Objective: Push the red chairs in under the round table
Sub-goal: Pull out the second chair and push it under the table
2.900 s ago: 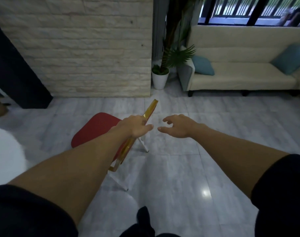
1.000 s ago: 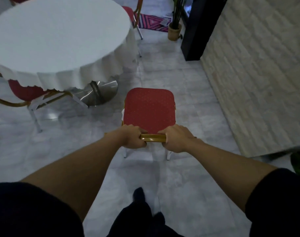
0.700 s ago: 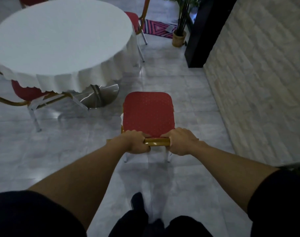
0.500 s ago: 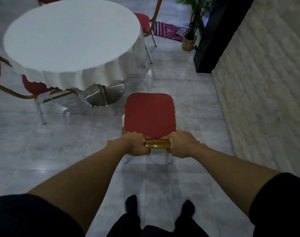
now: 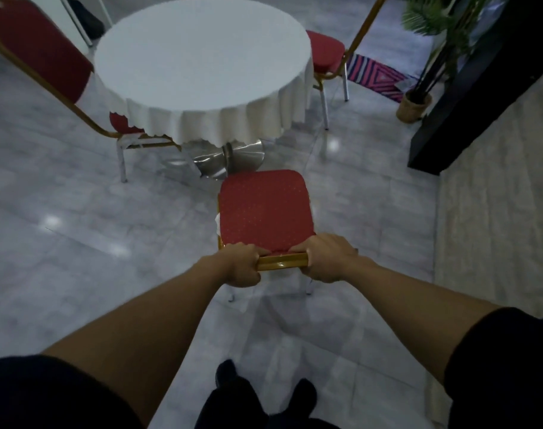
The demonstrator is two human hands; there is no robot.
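Observation:
A red chair [image 5: 264, 209] with a gold frame stands on the floor in front of me, its seat facing the round table [image 5: 199, 54]. My left hand [image 5: 242, 264] and my right hand [image 5: 329, 258] both grip the gold top rail of its backrest. The table carries a white cloth, and its shiny metal base [image 5: 233, 159] sits just beyond the seat's front edge. A second red chair [image 5: 38, 54] stands at the table's left with its seat partly under the cloth. A third red chair [image 5: 326, 51] stands at the table's far right.
A pale brick wall [image 5: 496, 212] runs along the right, ending at a black panel [image 5: 468, 97]. A potted plant [image 5: 415, 103] in a woven basket and a striped rug [image 5: 375, 75] lie at the back right. The floor is glossy grey tile. My feet show at the bottom.
My right hand joined the left on the chair's top rail. The chair was turned to face the table, and it now stands closer to the table base.

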